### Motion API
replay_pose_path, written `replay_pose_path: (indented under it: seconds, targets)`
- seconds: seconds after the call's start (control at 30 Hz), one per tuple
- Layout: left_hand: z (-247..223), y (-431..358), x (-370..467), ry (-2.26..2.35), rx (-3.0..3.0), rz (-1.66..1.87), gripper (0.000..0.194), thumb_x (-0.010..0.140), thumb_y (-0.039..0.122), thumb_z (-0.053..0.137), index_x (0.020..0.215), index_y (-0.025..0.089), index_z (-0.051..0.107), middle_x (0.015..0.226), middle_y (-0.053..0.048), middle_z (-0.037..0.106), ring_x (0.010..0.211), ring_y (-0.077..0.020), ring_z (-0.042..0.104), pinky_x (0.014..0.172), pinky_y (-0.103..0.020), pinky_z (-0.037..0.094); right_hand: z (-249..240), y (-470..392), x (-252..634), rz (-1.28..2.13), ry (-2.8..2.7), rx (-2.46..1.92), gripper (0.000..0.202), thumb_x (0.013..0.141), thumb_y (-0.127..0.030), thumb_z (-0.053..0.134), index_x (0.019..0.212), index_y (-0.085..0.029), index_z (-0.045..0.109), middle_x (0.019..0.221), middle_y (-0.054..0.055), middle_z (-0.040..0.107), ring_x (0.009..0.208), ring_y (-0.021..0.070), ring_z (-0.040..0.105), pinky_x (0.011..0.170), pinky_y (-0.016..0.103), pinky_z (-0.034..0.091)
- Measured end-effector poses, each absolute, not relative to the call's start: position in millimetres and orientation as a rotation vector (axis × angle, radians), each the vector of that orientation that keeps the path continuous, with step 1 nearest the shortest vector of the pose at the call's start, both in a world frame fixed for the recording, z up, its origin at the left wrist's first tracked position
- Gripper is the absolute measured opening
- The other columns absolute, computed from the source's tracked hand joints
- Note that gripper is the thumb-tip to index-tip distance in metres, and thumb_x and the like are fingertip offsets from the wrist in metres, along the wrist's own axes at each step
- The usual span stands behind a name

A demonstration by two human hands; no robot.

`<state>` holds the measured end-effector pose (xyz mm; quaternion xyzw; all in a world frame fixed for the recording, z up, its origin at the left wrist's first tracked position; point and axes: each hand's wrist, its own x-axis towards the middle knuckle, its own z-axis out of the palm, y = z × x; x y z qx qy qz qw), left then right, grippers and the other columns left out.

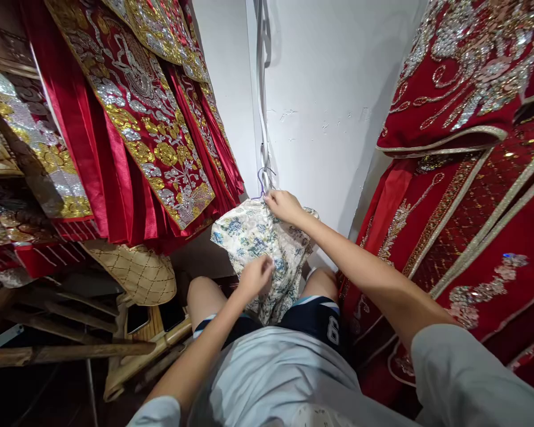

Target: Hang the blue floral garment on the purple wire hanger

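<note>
A cream shirt with a blue and green floral print hangs in front of me on a thin purple hanger. My right hand pinches the shirt at its collar, just below the hanger's hook. Lower down, my left hand has its fingers curled together at the front of the shirt, around the middle. The cloth between its fingertips is mostly hidden. The bottom of the shirt falls between my knees.
A white strap runs down the pale wall to the hanger. Red embroidered gowns hang at left and right. A bamboo chair stands low at the left, with dark phone-like objects on it.
</note>
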<state>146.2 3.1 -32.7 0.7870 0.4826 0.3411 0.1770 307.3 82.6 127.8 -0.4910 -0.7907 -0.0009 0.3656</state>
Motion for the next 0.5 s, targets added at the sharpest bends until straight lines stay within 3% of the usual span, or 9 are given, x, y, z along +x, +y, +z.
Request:
replay_pose_path:
  seconds: [0.13, 0.17, 0.23, 0.33, 0.5]
  targets:
    - [45.0, 46.2, 145.9, 1.228, 2.149, 1.603, 0.038, 0.095, 0.028, 0.049, 0.132, 0.019, 0.054, 0.086, -0.005, 0.068, 0.074, -0.0194, 0.062, 0.072, -0.028, 0.043, 119.3, 81.0, 305.9, 0.507, -1.752, -1.181, 0.024, 0.088, -0.023, 0.057, 0.065, -0.017, 0.055, 0.059, 0.000, 0.056, 0.061, 0.0148, 0.049, 0.066, 0.026, 0.037]
    - [61.8, 55.6, 147.3, 1.203, 2.177, 1.644, 0.037, 0.096, 0.027, 0.048, 0.130, 0.018, 0.056, 0.087, -0.005, 0.068, 0.074, -0.0190, 0.062, 0.072, -0.028, 0.043, 116.5, 81.4, 305.2, 0.583, -1.708, -1.164, 0.024, 0.087, -0.022, 0.056, 0.064, -0.018, 0.053, 0.056, -0.001, 0.055, 0.058, 0.0138, 0.049, 0.064, 0.025, 0.037]
    - [86.2, 69.5, 151.6, 1.166, 2.322, 1.596, 0.022, 0.094, 0.025, 0.052, 0.108, 0.017, 0.067, 0.086, -0.006, 0.069, 0.076, -0.0192, 0.061, 0.074, -0.028, 0.044, 108.7, 82.2, 303.5, 0.658, -1.650, -1.146, 0.022, 0.087, -0.023, 0.053, 0.065, -0.019, 0.052, 0.054, -0.003, 0.053, 0.053, 0.0120, 0.047, 0.059, 0.024, 0.037]
    - [101.3, 77.3, 157.4, 1.165, 2.446, 1.561, 0.017, 0.093, 0.023, 0.055, 0.082, 0.016, 0.066, 0.081, -0.005, 0.067, 0.079, -0.0191, 0.059, 0.077, -0.029, 0.043, 86.0, 79.2, 299.9, 0.737, -1.519, -1.132, 0.020, 0.085, -0.028, 0.054, 0.067, -0.020, 0.051, 0.054, -0.004, 0.052, 0.051, 0.0109, 0.045, 0.055, 0.023, 0.037]
    - [102.9, 82.7, 131.7, 1.230, 1.732, 2.040, 0.016, 0.095, 0.023, 0.055, 0.087, 0.013, 0.064, 0.088, -0.003, 0.064, 0.087, -0.0154, 0.055, 0.092, -0.032, 0.042, 11.8, 52.2, 283.3, 0.911, -1.331, -1.155, 0.026, 0.076, -0.039, 0.059, 0.061, -0.023, 0.047, 0.046, -0.007, 0.040, 0.045, 0.0110, 0.038, 0.047, 0.023, 0.032]
